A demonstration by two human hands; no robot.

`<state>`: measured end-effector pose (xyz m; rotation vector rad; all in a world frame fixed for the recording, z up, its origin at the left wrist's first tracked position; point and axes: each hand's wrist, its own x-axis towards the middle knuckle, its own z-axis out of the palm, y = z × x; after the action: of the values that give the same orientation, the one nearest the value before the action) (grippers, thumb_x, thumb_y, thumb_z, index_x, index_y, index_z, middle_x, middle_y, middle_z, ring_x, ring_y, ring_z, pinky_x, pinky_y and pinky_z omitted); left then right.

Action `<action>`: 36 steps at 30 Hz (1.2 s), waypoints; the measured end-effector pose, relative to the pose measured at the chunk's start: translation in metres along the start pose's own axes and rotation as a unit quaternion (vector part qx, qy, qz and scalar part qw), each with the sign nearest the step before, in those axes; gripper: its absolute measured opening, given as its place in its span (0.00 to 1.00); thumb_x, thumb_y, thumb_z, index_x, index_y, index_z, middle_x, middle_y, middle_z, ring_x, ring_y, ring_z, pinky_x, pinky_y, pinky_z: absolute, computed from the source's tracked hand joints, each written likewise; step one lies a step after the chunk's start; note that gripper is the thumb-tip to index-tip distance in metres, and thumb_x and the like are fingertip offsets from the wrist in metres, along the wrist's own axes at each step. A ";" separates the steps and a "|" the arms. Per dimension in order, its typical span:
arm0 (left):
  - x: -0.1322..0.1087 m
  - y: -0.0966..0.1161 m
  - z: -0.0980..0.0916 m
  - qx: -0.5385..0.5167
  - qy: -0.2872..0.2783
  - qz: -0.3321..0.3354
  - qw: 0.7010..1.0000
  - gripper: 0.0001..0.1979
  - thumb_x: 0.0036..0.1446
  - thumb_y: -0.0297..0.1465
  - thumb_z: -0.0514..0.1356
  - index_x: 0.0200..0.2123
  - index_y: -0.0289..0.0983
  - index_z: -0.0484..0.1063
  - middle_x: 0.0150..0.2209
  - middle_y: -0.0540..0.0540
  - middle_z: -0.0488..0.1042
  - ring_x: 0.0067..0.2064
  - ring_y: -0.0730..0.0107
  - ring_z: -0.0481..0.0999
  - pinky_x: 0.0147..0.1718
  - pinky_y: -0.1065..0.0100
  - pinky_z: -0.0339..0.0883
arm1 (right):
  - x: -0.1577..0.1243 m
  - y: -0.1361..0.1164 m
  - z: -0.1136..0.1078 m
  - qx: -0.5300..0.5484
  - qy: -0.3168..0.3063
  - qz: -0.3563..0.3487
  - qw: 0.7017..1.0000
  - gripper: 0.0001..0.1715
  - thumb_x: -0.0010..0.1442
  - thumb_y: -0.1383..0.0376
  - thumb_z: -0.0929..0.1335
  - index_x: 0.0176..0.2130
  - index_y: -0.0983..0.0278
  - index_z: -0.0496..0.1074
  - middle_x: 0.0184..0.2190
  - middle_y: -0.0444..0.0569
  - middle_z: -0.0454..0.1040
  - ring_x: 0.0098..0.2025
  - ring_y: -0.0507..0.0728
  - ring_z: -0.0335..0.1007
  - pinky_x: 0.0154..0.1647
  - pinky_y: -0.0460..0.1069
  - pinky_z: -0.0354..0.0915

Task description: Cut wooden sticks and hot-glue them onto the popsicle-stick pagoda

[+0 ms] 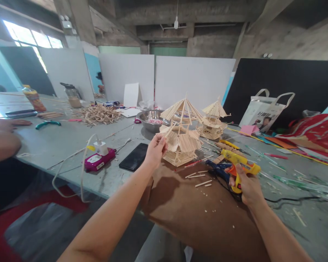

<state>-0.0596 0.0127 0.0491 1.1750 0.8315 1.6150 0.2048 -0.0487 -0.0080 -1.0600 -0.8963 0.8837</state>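
In the middle of the table stands a pavilion model point(184, 142) built of thin wooden sticks, with a partly covered upper roof. My left hand point(156, 148) is closed in a pinch at its left side, on what looks like a thin wooden stick point(168, 131); the fingertips partly hide it. My right hand point(247, 183) grips a yellow hot glue gun point(239, 162), its nozzle turned left and away from me. Beside that hand lie dark blue-handled pliers point(220, 170). Several cut sticks point(203, 183) lie on the brown board point(186, 207) before the model.
Behind stand a second stick model point(211, 122) and a metal bowl point(150, 125). A phone point(133, 156) and a purple power strip point(98, 160) with a looping cable lie left. A stick pile point(101, 113) is farther back. Another person's arm point(2, 142) rests at far left.
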 end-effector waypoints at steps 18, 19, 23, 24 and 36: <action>0.043 0.010 0.033 0.033 0.051 0.022 0.998 0.12 0.46 0.36 0.56 0.20 0.35 0.59 0.15 0.52 0.67 0.09 0.84 0.55 0.09 0.77 0.46 | 0.001 0.005 -0.001 0.017 0.003 -0.014 1.000 0.19 0.42 0.53 0.69 0.26 0.66 0.66 0.19 0.44 0.71 0.10 0.44 0.54 0.08 0.41 0.52; 0.044 0.011 0.035 0.029 0.059 0.022 0.998 0.12 0.45 0.35 0.57 0.20 0.34 0.59 0.15 0.52 0.67 0.09 0.84 0.55 0.09 0.77 0.46 | 0.000 0.004 -0.001 0.017 0.002 -0.015 1.000 0.19 0.42 0.53 0.69 0.26 0.66 0.66 0.19 0.44 0.71 0.10 0.44 0.54 0.08 0.41 0.52; 0.045 0.015 0.044 0.014 0.095 0.016 0.995 0.11 0.45 0.34 0.57 0.21 0.34 0.60 0.15 0.53 0.66 0.09 0.85 0.55 0.08 0.77 0.45 | 0.000 0.003 0.001 0.023 0.003 -0.016 1.000 0.20 0.40 0.53 0.70 0.27 0.65 0.66 0.16 0.43 0.70 0.10 0.46 0.56 0.06 0.41 0.49; 0.045 0.016 0.045 0.011 0.103 0.012 0.995 0.11 0.45 0.34 0.57 0.21 0.34 0.60 0.15 0.54 0.66 0.09 0.85 0.54 0.08 0.77 0.45 | 0.000 0.002 0.001 0.023 0.006 -0.015 1.000 0.20 0.39 0.53 0.70 0.28 0.65 0.66 0.15 0.43 0.69 0.10 0.46 0.56 0.06 0.41 0.48; 0.055 0.018 0.052 -0.092 0.117 -0.104 0.983 0.10 0.41 0.33 0.60 0.23 0.34 0.62 0.16 0.54 0.65 0.11 0.86 0.54 0.10 0.77 0.44 | 0.000 0.002 0.000 0.011 -0.004 -0.018 1.000 0.21 0.41 0.52 0.69 0.28 0.66 0.67 0.14 0.44 0.68 0.11 0.48 0.58 0.05 0.42 0.47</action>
<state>-0.0209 0.0581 0.0990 0.7524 0.9000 1.6365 0.2046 -0.0482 -0.0101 -1.0185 -0.9078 0.8658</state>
